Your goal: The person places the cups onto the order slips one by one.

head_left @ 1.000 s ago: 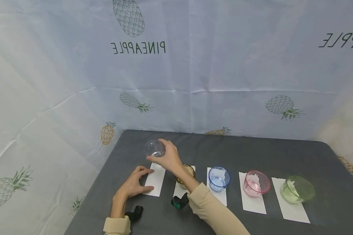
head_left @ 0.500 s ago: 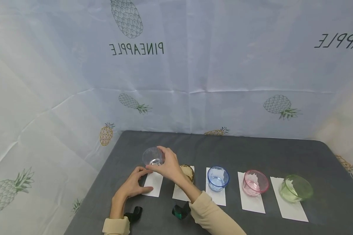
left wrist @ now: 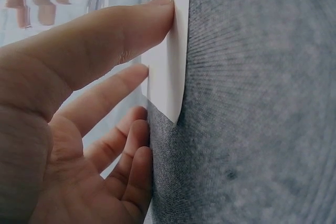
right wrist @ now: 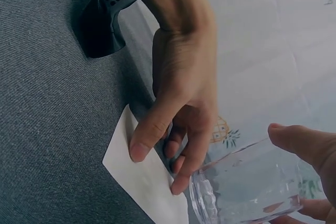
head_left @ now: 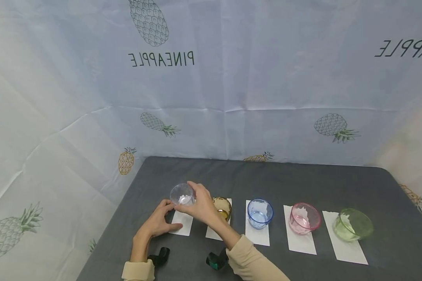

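Observation:
A clear glass bowl (head_left: 180,193) is in my right hand (head_left: 200,207), thumb on the near side and fingers on the far side. It overlaps the far end of a white paper strip (head_left: 183,225) in the head view. In the right wrist view the clear bowl (right wrist: 252,182) tilts close over the strip. My left hand (head_left: 157,221) rests at the strip's left side, thumb and index finger spread apart. Their tips press the paper (left wrist: 163,72) in the left wrist view, the other fingers loosely bent beside it.
To the right stand an amber bowl (head_left: 222,206), partly behind my right hand, then a blue bowl (head_left: 260,214), a pink bowl (head_left: 304,220) and a green bowl (head_left: 353,226), each on a paper strip. The grey table (head_left: 285,179) meets a pineapple-print curtain (head_left: 267,78).
My right hand has brought the clear bowl down and nearer, over the far end of the left paper strip. The left hand has stayed in place on the strip.

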`<control>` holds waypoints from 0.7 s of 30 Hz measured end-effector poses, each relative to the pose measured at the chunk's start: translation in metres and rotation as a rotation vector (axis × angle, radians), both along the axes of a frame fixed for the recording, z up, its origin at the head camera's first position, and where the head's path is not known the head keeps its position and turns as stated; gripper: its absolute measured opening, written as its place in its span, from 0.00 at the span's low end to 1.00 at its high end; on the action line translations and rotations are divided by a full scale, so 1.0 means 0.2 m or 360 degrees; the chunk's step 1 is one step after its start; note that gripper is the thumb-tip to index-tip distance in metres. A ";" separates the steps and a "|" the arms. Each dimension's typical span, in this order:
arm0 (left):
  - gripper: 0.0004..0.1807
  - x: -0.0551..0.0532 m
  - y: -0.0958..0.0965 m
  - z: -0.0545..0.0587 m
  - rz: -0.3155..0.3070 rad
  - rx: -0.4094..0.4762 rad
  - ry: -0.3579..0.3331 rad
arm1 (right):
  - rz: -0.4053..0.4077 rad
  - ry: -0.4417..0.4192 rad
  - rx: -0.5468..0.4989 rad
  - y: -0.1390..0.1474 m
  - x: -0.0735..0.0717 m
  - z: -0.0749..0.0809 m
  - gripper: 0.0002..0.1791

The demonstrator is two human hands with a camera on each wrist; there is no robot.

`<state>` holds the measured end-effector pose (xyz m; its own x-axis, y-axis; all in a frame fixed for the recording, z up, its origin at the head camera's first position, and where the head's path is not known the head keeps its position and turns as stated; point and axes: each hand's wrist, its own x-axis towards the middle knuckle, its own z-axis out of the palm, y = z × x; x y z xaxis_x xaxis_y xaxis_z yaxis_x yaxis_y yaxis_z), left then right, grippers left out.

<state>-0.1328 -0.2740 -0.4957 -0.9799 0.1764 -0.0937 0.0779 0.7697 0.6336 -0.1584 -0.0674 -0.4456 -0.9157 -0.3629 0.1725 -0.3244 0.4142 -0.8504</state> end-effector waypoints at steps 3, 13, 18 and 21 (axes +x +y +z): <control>0.38 0.00 0.00 0.00 -0.0011 -0.0002 0.0003 | 0.0016 -0.0004 -0.0011 -0.01 0.01 0.01 0.47; 0.28 0.00 -0.01 0.00 -0.0037 -0.0015 0.0030 | -0.0042 -0.0008 -0.0073 -0.06 0.07 -0.03 0.46; 0.34 0.00 -0.01 -0.01 -0.0008 0.0062 -0.0015 | -0.0050 0.0011 -0.0088 -0.09 0.09 -0.06 0.45; 0.40 -0.01 -0.01 -0.01 -0.0006 0.0098 -0.0023 | -0.0052 0.0018 -0.0102 -0.10 0.11 -0.08 0.45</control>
